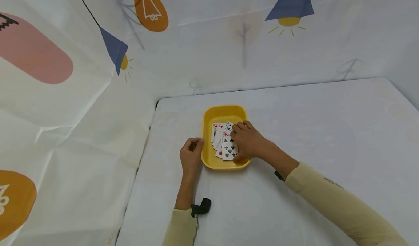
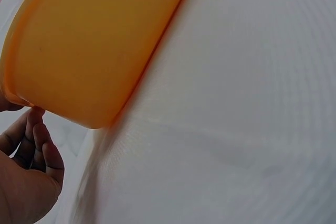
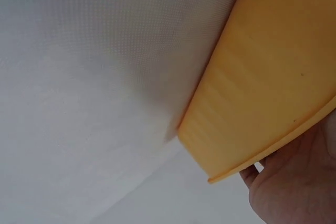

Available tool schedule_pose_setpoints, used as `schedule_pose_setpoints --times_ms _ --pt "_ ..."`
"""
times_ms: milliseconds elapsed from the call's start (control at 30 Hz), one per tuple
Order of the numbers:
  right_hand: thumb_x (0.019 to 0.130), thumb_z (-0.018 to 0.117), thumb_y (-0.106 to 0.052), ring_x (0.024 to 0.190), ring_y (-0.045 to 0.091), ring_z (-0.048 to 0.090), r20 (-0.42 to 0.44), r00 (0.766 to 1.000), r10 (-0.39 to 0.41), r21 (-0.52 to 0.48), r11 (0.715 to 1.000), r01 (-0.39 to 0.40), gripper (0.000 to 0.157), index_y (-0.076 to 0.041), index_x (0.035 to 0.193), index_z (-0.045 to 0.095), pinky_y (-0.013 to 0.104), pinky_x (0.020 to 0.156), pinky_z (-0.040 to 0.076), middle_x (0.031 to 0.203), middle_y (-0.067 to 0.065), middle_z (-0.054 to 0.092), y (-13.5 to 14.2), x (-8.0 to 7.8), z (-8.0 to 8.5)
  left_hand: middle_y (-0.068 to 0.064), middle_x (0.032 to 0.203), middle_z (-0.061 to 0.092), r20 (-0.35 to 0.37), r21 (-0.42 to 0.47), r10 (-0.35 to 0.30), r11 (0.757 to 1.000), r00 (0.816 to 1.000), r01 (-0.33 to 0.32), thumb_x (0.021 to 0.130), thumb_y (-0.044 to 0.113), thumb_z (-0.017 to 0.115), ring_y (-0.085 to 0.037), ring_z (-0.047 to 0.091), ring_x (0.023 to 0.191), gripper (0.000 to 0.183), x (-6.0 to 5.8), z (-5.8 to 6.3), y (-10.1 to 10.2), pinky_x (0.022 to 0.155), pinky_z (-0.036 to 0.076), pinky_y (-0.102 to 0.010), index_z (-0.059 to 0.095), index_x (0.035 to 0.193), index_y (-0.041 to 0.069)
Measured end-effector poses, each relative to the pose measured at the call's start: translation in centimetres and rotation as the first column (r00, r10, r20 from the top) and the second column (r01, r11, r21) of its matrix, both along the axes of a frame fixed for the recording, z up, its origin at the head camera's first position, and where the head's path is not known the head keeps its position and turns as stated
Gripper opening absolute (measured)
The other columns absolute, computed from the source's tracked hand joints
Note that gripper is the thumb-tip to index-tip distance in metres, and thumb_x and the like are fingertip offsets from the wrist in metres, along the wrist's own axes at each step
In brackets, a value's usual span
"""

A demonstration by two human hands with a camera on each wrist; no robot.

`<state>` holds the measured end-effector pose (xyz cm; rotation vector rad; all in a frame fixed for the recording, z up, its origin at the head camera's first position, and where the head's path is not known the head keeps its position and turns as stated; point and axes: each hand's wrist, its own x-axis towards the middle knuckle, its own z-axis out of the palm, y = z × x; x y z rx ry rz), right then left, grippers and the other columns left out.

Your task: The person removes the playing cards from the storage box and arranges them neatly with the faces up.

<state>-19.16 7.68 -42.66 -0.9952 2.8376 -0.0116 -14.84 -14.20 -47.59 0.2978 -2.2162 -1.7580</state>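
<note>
A yellow plastic tray [image 1: 224,165] with rounded corners lies on the table, holding several overlapping playing cards [image 1: 216,138] face up. At its left side my left hand [image 1: 191,157] pinches the rim between thumb and fingertip; the left wrist view shows this hand [image 2: 31,166] at the rim too. My right hand [image 1: 247,140] reaches over the right rim onto the cards. Its fingers curl over the upper cards and its thumb lies by the lower edge of a clubs card [image 1: 228,149], gripping at the pile's right side. In the right wrist view the tray wall hides its fingertips.
A white cloth covers the table [image 1: 314,137]. White sheets printed with lamps and bulbs hang as a wall [image 1: 203,56] behind and along the left [image 1: 82,137]. Dark cameras are strapped to the wrists, the left one [image 1: 203,206] in plain sight.
</note>
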Motion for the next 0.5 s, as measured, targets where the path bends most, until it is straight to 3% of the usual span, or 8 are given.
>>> schedule_pose_setpoints --times_ms 200,500 --pt "0.065 0.081 -0.068 0.117 0.031 0.039 -0.053 0.998 0.016 -0.011 1.0 -0.017 0.089 -0.002 0.122 0.062 0.052 0.112 0.021 0.121 0.012 0.051 0.0 -0.3 0.9 -0.005 0.092 0.067 -0.011 0.004 -0.003 1.0 1.0 0.003 0.093 0.027 0.072 -0.02 0.059 0.082 0.019 -0.2 0.3 0.0 0.072 0.049 -0.025 0.073 0.098 0.01" --pt "0.065 0.08 -0.069 0.118 0.031 0.04 -0.05 0.999 0.013 -0.04 0.999 -0.015 0.087 -0.003 0.119 0.063 0.053 0.112 0.021 0.12 0.012 0.051 0.5 -0.3 1.9 -0.004 0.091 0.067 0.023 -0.019 0.011 1.0 1.0 -0.011 0.092 0.029 0.072 -0.02 0.058 0.081 0.021 -0.1 0.0 -0.1 0.071 0.049 -0.025 0.073 0.098 0.01"
